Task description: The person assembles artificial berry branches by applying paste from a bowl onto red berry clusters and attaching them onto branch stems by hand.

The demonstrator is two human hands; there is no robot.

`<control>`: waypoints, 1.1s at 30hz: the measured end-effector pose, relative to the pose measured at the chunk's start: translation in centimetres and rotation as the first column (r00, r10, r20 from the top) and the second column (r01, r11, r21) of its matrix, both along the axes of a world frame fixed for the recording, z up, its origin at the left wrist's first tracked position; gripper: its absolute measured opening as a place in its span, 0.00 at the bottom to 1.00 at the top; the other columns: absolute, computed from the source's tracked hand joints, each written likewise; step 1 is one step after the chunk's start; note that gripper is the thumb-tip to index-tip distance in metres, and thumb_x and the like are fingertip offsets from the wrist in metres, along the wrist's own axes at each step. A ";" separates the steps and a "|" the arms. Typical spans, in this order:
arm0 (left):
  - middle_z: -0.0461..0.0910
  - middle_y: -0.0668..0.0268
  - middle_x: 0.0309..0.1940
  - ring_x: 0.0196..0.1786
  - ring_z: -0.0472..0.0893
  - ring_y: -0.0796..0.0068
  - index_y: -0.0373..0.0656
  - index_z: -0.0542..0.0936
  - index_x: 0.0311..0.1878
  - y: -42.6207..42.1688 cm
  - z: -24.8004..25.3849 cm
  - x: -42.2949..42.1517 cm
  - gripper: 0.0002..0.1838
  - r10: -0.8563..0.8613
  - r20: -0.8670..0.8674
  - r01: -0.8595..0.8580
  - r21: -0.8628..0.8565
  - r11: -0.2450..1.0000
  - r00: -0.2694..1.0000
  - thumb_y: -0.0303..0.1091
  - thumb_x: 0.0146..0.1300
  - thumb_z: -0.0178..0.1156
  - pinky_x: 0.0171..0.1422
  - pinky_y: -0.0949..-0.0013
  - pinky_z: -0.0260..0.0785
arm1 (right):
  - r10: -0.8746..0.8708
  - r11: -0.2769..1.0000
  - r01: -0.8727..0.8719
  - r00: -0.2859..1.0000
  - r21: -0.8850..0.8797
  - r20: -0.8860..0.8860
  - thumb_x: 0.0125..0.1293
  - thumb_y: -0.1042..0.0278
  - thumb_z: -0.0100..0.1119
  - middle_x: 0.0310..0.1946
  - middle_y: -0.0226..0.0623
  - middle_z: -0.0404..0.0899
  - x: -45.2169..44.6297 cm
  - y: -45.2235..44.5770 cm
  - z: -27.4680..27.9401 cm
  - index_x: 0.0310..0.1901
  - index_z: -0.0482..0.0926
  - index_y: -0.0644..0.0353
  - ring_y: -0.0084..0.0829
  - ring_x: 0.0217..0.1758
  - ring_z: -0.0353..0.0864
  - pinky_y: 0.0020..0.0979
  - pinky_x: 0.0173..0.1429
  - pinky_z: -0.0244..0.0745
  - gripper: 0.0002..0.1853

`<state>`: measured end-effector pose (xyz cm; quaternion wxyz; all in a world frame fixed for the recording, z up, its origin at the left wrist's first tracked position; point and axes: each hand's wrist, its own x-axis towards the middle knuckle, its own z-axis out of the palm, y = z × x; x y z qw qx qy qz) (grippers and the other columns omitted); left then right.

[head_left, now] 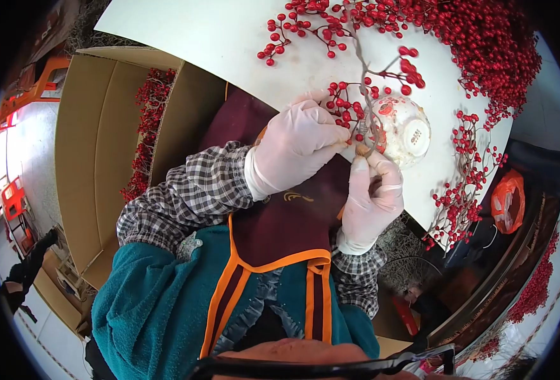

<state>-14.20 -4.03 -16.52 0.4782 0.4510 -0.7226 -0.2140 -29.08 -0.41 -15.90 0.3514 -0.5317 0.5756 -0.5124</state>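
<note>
My left hand (299, 142), in a white glove, is pinched closed at a small cluster of red berries (343, 104) near the lower end of a branch. My right hand (375, 199), also gloved, grips the bottom of the same berry branch (363, 63) between thumb and fingers. Its brown stem runs up over the white table (229, 38), with red berries on side twigs. Just behind the right hand, an upside-down white bowl (414, 138) with a red pattern rests on the table. What lies exactly between the left fingertips is hidden.
A large heap of red berry branches (482, 47) covers the table's far right, with more sprigs (463, 183) along the right edge. An open cardboard box (93, 145) with berry branches stands on the left. A red plastic bag (508, 201) hangs at the right.
</note>
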 end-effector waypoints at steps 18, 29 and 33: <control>0.76 0.69 0.27 0.34 0.78 0.67 0.43 0.83 0.35 0.1 -0.1 -0.2 0.11 0.011 0.036 -0.010 -0.035 0.999 0.999 0.24 0.45 0.71 0.62 0.53 0.70 | 0.038 0.999 -0.036 0.996 0.028 -0.079 0.59 0.81 0.63 0.27 0.24 0.71 0.0 0.0 0.2 0.43 0.81 0.60 0.14 0.24 0.65 0.19 0.29 0.63 0.11; 0.76 0.69 0.26 0.33 0.78 0.68 0.43 0.84 0.35 0.1 -0.4 -0.2 0.12 0.011 0.103 -0.007 -0.039 0.999 0.995 0.22 0.44 0.71 0.63 0.52 0.70 | 0.034 0.999 -0.040 0.982 -0.028 -0.184 0.57 0.83 0.64 0.27 0.27 0.72 0.2 -0.1 -0.3 0.39 0.79 0.61 0.17 0.22 0.68 0.21 0.26 0.65 0.10; 0.75 0.70 0.25 0.33 0.77 0.69 0.44 0.83 0.34 0.0 -0.3 -0.3 0.11 0.006 0.094 -0.001 -0.049 0.999 0.996 0.23 0.45 0.70 0.63 0.54 0.70 | 0.033 0.997 -0.055 0.951 -0.060 -0.309 0.57 0.83 0.64 0.25 0.28 0.71 0.2 -0.3 0.0 0.39 0.78 0.60 0.18 0.20 0.68 0.22 0.25 0.66 0.10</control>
